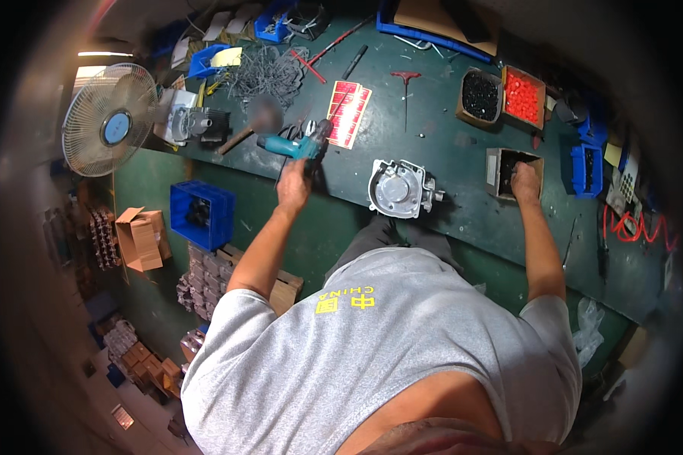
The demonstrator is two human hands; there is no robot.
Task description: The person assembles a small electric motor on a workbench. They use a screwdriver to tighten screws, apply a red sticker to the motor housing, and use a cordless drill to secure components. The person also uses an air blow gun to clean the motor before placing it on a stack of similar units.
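The casting (397,189) sits near the front edge of the surface (486,224). Left of the casting, the left hand (294,182) grips a drill (302,149); right of it, the right hand (526,184) dips into a box (493,171), fingers hidden, contents of the grasp impossible to tell. Beyond the casting lies a red sheet (350,117).

Teal tool (303,147) (a drill, probably) held left of silvery casing (395,189); open box (493,168) right.

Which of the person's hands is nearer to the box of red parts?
Right. The right hand is in a small cardboard box, just nearer the person than the box of red parts; the left hand is far to its left, gripping a teal power tool.
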